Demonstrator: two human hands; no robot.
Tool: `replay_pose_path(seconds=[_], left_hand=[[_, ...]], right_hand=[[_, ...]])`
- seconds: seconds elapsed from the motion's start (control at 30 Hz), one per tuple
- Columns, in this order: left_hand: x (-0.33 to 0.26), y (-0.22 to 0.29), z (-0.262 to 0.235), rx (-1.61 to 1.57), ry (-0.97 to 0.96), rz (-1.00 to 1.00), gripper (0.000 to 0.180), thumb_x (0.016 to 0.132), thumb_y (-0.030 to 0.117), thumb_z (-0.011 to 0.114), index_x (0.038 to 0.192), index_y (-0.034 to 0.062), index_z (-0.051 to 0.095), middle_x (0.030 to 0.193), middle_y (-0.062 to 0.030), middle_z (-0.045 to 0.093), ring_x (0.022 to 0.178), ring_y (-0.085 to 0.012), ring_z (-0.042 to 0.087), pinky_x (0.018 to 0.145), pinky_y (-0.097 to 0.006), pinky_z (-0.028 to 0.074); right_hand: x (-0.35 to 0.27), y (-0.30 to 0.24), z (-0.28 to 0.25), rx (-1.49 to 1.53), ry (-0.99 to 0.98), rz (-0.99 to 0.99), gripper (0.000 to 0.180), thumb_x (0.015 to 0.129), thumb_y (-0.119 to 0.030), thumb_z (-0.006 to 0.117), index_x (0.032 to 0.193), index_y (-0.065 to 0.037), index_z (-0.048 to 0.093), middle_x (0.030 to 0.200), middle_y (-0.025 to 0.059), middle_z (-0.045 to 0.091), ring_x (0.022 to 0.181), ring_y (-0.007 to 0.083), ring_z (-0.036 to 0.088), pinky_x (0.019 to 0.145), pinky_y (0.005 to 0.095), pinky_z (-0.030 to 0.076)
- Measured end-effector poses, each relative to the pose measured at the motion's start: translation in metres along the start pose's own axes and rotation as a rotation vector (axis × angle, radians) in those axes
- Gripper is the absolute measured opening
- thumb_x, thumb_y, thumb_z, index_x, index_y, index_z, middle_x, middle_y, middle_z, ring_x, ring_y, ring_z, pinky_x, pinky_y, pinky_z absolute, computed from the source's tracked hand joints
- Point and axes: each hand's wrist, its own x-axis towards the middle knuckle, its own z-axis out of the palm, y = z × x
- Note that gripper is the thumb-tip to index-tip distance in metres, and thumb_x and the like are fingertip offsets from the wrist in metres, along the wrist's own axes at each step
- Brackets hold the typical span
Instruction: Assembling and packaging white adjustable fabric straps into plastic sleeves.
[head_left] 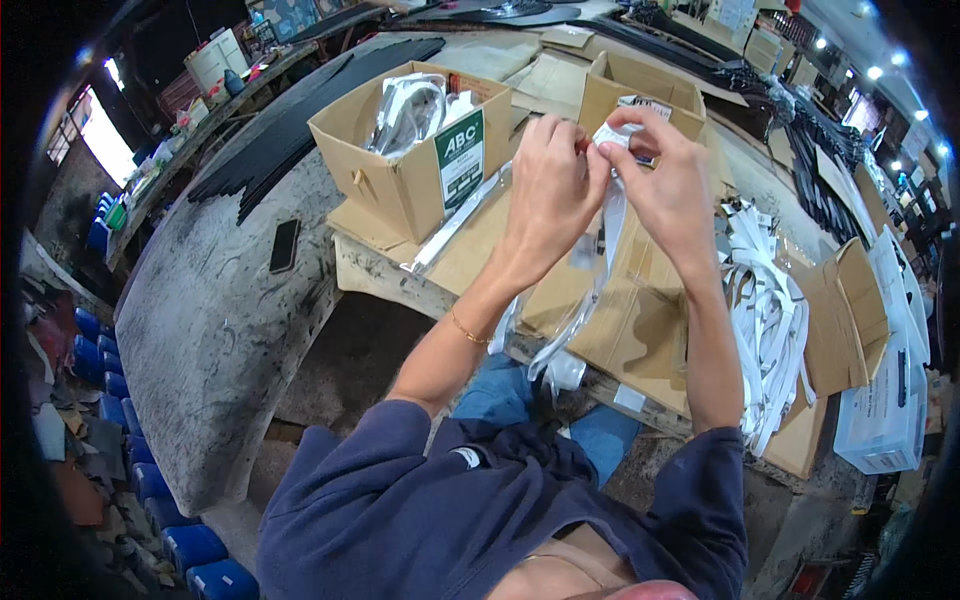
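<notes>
From my seat at the far end of the feed, I see both hands raised together over the cardboard-covered worktable. The right hand (662,170) is nearly closed: its forefinger arches over and its thumb comes up to meet it, pinching the bunched upper end of a white strap (612,205) that looks sheathed in clear plastic. The left hand (552,178) is curled most of the way in, its thumb tip right at that same bunched end. Its knuckles hide the other fingertips from me, so I cannot tell whether it grips the strap or only steadies it.

The strap is between the two hands at its top and hangs below them. Its long axis runs down my view, toward the wearer, leaning to the left as it drops; the lower stretch bows and ends above the jeans (497,388), near the table edge.

Ahead and to the left I have an open cardboard box (385,195) with plastic-wrapped coils (408,112) inside. A plastic-sleeved strip (458,225) lies slantwise just beside it. Beyond the right hand stands a second cardboard box (600,95). To the right of the right forearm, I see a heap of white straps (765,325) spilling toward the wearer.
</notes>
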Motion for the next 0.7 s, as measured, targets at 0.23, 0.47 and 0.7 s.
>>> replay_pose_path(seconds=[0.23,0.47,0.7], left_hand=[[0.000,-0.011,-0.006,-0.176,-0.094,-0.108,0.009,0.083,0.002,0.060,0.090,-0.0026,0.062,0.085,-0.0127,0.061,0.083,-0.0247,0.062,0.074,-0.033,0.049],[0.013,-0.021,-0.010,-0.541,-0.299,-0.363,0.014,0.080,-0.002,0.062,0.094,-0.0027,0.063,0.082,-0.0036,0.062,0.079,-0.0102,0.061,0.071,-0.025,0.050],[0.027,-0.024,-0.021,-0.479,-0.688,-0.549,0.026,0.084,0.020,0.062,0.088,-0.0042,0.070,0.076,-0.0047,0.065,0.072,-0.0085,0.055,0.069,-0.026,0.043]], right_hand=[[0.010,0.029,-0.005,0.206,-0.111,0.063,0.021,0.080,-0.007,0.071,0.100,-0.003,0.064,0.074,0.0063,0.067,0.068,0.0098,0.062,0.062,0.0251,0.047],[0.014,0.047,-0.006,0.412,-0.270,0.165,0.024,0.083,-0.007,0.071,0.103,-0.002,0.058,0.077,0.0026,0.066,0.073,0.0052,0.059,0.065,0.0211,0.045],[0.017,0.050,-0.009,0.451,-0.322,0.155,0.025,0.085,-0.011,0.069,0.105,-0.002,0.056,0.077,0.0068,0.067,0.073,0.0101,0.062,0.068,0.0245,0.048]])
